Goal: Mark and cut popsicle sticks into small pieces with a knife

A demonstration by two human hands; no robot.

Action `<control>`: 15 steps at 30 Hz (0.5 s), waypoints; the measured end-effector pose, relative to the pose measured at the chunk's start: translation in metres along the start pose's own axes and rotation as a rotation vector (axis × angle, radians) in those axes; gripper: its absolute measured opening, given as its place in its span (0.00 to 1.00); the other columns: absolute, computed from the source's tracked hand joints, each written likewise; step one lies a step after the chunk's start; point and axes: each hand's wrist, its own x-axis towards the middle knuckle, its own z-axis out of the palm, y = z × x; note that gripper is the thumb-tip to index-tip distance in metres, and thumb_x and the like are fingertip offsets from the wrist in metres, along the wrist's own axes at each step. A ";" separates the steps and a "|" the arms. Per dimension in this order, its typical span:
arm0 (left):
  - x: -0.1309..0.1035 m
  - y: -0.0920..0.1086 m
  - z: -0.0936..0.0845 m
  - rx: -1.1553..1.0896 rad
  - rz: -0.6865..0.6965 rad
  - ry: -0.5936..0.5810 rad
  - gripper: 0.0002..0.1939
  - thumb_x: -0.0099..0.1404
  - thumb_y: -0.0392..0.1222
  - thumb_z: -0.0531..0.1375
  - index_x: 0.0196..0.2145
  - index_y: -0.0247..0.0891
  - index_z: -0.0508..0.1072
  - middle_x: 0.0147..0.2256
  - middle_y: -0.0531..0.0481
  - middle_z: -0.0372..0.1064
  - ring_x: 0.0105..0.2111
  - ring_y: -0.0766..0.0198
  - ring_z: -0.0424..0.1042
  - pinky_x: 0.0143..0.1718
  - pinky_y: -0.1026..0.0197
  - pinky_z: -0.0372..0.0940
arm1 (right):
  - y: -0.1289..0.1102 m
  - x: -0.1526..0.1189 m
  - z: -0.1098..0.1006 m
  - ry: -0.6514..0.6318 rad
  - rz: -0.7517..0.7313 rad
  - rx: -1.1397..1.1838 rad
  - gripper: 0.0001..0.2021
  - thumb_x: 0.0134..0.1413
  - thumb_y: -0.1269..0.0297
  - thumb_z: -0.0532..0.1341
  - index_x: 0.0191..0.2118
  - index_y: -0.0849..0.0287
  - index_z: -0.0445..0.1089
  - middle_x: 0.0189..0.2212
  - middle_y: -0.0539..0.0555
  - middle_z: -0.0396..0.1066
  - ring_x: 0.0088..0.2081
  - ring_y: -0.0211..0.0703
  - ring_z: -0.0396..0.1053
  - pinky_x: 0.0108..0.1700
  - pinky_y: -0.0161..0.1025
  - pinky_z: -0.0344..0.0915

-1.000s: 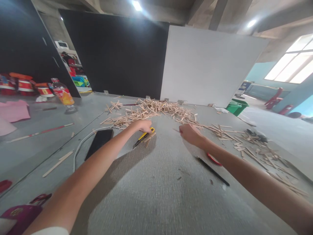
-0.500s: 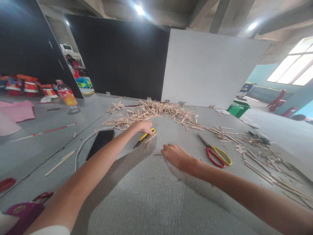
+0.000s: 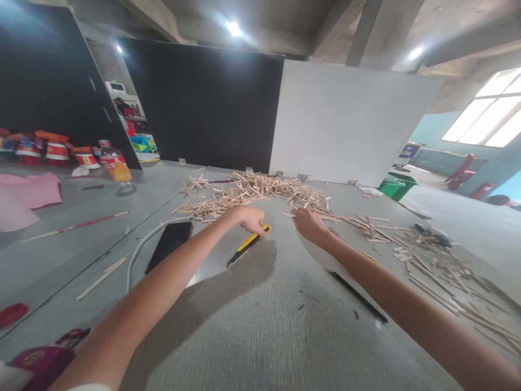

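My left hand (image 3: 252, 220) is closed around the end of a yellow utility knife (image 3: 248, 245), whose dark tip points down-left just over the grey tabletop (image 3: 228, 336). Beside it, to the right, my right hand (image 3: 308, 224) has curled fingers at the near edge of a heap of short wooden sticks (image 3: 260, 187). A small wooden stick (image 3: 286, 214) pokes out at its fingertips. My right forearm covers most of the scissors; only a bit of yellow handle (image 3: 368, 256) and part of the blades show.
A black pen-like rod (image 3: 358, 296) lies below my right forearm. Left of my left arm are a phone (image 3: 169, 245), a white cable (image 3: 136, 255) and a drink bottle (image 3: 118, 168). More wooden strips (image 3: 433, 293) lie scattered right. Black and white panels stand behind.
My right hand has moved forward and right to the heap, its forearm now over the scissors. My left hand has shifted slightly right with the knife; the sticks beside the knife are gone from there.
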 end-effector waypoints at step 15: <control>-0.114 0.100 -0.004 -0.837 0.768 0.104 0.23 0.72 0.33 0.52 0.62 0.39 0.70 0.56 0.38 0.66 0.39 0.59 0.79 0.31 0.63 0.72 | -0.026 -0.154 -0.099 0.267 -0.014 0.423 0.11 0.63 0.66 0.59 0.43 0.53 0.80 0.26 0.47 0.78 0.25 0.40 0.71 0.32 0.37 0.63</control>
